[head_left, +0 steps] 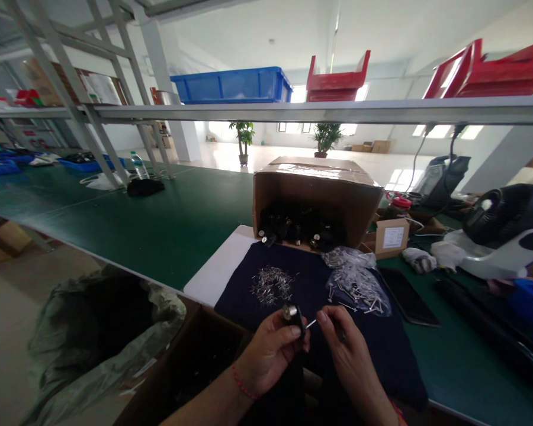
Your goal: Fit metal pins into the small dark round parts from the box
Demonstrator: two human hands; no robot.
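Between the fingers of my left hand (275, 349) is a small black part with a round silver metal end, a cam lock (289, 312) by its look. My right hand (344, 340) pinches a thin silver screw (311, 324), its tip at the black part's side. Whether the screw is inside the part I cannot tell. Both hands are above a dark blue cloth (302, 278). Beyond them lie a pile of small metal pieces (273, 285) and an open clear plastic bag of screws (357, 284).
A cardboard box (320, 171) lying open toward me holds several black parts with silver ends. On the right are a phone (408, 296), a small carton (391, 238) and a fan (506, 228). An overhead shelf (231, 113) bears a blue bin (233, 86). A lined bin (102, 343) stands at lower left.
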